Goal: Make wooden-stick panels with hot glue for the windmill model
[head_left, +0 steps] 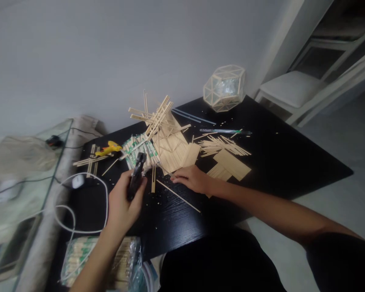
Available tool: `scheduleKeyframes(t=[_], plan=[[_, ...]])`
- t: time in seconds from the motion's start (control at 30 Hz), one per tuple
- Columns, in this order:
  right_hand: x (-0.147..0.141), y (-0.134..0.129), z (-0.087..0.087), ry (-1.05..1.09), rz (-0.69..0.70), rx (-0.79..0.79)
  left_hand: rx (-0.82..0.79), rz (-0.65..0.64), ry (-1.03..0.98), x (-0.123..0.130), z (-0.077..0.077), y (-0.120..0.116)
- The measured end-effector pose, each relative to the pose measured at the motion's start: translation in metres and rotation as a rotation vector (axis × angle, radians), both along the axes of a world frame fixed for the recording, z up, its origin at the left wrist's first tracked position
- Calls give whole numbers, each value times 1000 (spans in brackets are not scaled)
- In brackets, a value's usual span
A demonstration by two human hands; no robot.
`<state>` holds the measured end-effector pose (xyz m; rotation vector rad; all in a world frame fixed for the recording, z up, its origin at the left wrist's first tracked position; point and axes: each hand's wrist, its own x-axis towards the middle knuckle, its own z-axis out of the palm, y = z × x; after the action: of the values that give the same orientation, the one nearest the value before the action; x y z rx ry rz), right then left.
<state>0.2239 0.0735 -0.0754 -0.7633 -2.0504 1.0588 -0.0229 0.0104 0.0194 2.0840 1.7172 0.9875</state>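
My left hand (121,205) is wrapped round a dark hand tool (136,176), perhaps pliers or a cutter; its exact kind is blurred. The tool's head points up and away, in front of a packet of wrapped chopsticks (134,148). My right hand (193,178) pinches a thin stick (171,175) between thumb and fingers, just below a flat panel of wooden sticks (170,152). Loose sticks (161,117) lie crossed in a heap on that panel's far part. A single stick (179,196) lies on the black table (170,227) between me and the panel.
Left stands a yellow glue gun (109,149) near a white cable (106,194). A bag of chopsticks (124,259) is at the near left. Loose sticks (225,146) and small panels (232,164) lie to the right. A faceted stick frame (225,88) stands at the back right.
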Motion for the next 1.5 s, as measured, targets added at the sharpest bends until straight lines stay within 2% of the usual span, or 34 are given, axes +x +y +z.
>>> scheduleKeyframes(t=[0.17,0.27,0.33,0.7,0.87,1.17,1.5], plan=[[-1,0,-2,-8,-10,10,-17,-41,502,-21,12,-11],[-1,0,-1,-17,-12,22,-21,-81,716,-16,11,-13],[-1,-1,-1,-24,-16,36,-24,-94,789,-9,9,-13],[-5,1,-12,-10,-34,123,-50,-54,844,22,1,-18],[-5,1,-13,-28,-45,128,-75,-60,871,24,2,-18],[-5,1,-14,-48,-59,118,-231,-39,979,25,7,-15],[-6,-1,-8,-38,-45,77,-330,-25,1004,26,13,-9]])
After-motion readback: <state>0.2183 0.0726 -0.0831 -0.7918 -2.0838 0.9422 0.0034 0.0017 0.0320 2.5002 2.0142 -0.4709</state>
